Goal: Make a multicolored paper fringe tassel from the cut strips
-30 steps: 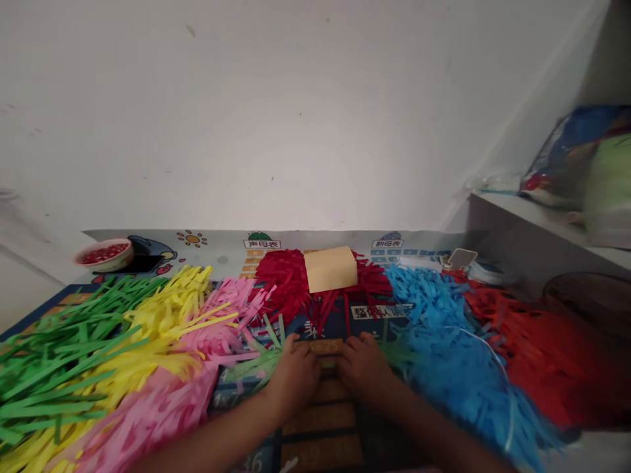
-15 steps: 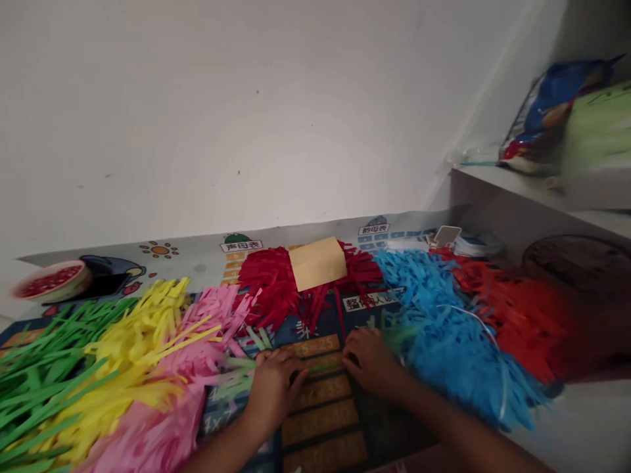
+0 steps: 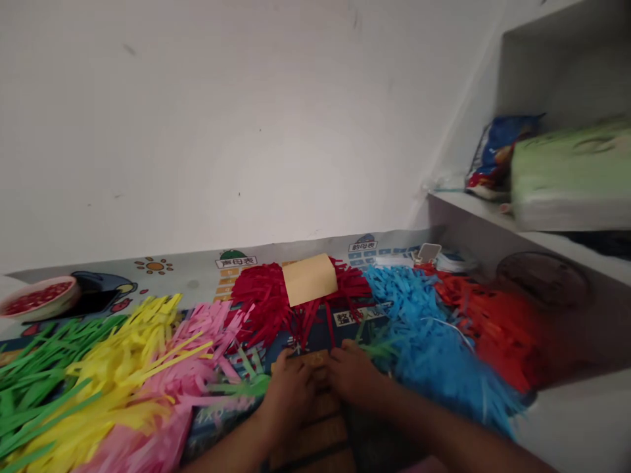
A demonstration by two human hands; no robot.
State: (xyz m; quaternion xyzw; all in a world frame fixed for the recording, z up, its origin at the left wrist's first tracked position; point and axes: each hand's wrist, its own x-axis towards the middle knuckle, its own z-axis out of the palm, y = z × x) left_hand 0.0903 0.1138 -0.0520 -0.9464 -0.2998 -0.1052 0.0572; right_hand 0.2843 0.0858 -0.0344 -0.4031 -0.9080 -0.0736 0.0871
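Note:
My left hand and my right hand are close together at the lower middle, over the brown rows of the printed mat. Fingers of both are curled. Light green paper strips stick out to the left of my left hand, and more green strips show beyond my right hand. What lies between the fingers is too dim and blurred to make out. Ahead of the hands, a tan paper piece rests on dark red shredded strips.
Green, yellow and pink strips spread on the left. Blue and orange-red strips lie right. A bowl of red pieces sits far left; a shelf holds packages at right.
My hands have come closer together, my right hand moving left. The camera view has tilted up and turned slightly right, so the scene sits lower and further left.

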